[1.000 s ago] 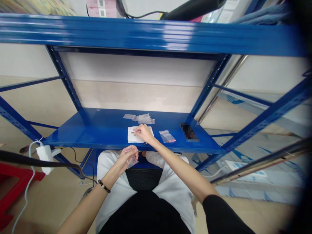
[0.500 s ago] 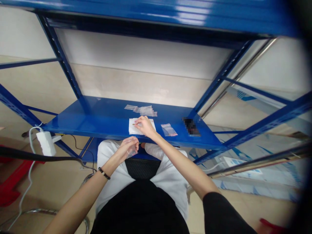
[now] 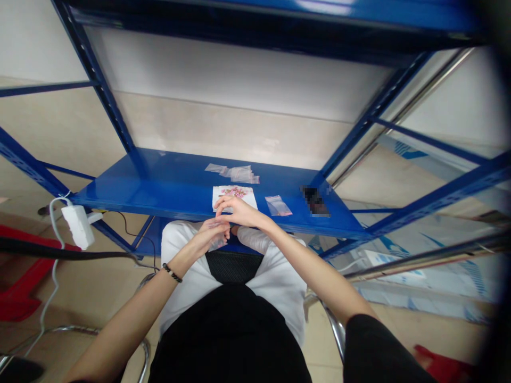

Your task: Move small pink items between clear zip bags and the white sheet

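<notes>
My left hand is closed on a small clear plastic bag just off the shelf's front edge, above my lap. My right hand meets it, with thumb and fingers pinched at the left fingertips. Whatever the pinch holds is too small to make out. Behind the right hand lies a white sheet on the blue shelf. Pink and brown bits show on its upper half; I cannot tell whether they are loose pieces or a print. To its right is a flat clear zip bag.
Several clear bags lie overlapped behind the sheet on the blue shelf. A dark, pixelated object rests at the right. Blue uprights frame both sides, and an upper shelf overhangs. A white power strip hangs at the left.
My right hand has drawn back from the white sheet toward my left hand, uncovering the pink bits. The left hand still holds its bag. The view has shifted slightly.
</notes>
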A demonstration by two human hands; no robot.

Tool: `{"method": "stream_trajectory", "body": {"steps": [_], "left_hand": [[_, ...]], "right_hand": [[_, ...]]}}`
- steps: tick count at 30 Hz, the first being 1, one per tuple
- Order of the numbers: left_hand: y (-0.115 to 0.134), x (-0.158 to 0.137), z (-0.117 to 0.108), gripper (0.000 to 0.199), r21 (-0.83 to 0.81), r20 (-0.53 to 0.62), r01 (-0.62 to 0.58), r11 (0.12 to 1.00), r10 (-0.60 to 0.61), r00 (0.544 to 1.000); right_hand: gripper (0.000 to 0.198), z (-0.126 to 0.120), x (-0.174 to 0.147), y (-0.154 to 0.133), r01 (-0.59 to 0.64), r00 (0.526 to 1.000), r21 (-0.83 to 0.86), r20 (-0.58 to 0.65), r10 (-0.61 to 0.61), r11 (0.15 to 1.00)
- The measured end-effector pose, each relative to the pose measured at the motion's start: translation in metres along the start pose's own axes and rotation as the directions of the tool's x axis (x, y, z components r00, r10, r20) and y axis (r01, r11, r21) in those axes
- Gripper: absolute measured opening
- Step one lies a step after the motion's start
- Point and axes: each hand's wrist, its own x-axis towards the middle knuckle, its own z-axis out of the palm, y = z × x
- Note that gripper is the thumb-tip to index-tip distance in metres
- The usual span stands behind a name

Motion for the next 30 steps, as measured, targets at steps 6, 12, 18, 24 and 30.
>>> {"method": "stream_trajectory", "body": {"steps": [6, 12, 18, 24, 30], "left_hand": [[0.006, -0.004, 0.003, 0.025, 0.014, -0.019, 0.019, 1.0, -0.019, 1.0], [0.007, -0.005, 0.003, 0.025, 0.018, -0.01, -0.007, 1.0, 0.007, 1.0], [0.008, -0.006, 0.002, 0.029, -0.012, -0.005, 0.017, 1.0, -0.017, 1.0], [0.011, -0.006, 0.005, 0.027, -0.059, 0.023, 0.014, 0.998, -0.013, 1.0], [0.022, -0.011, 0.012, 0.021, -0.283, 0.049, -0.083, 0.956, 0.101, 0.994]], "right_hand": [[0.013, -0.001, 0.0, 0.003, -0.02, 0.997, -0.008, 0.07, 0.02, 1.0], [0.012, -0.004, 0.001, 0.002, -0.018, 0.995, -0.006, 0.101, 0.019, 1.0], [0.011, -0.005, 0.001, 0.003, -0.012, 0.999, -0.011, 0.039, 0.012, 1.0], [0.013, -0.003, 0.0, 0.004, -0.024, 0.999, -0.013, -0.033, 0.023, 1.0], [0.014, -0.009, 0.0, 0.009, -0.109, 0.973, 0.025, -0.2, 0.112, 0.994]]}}
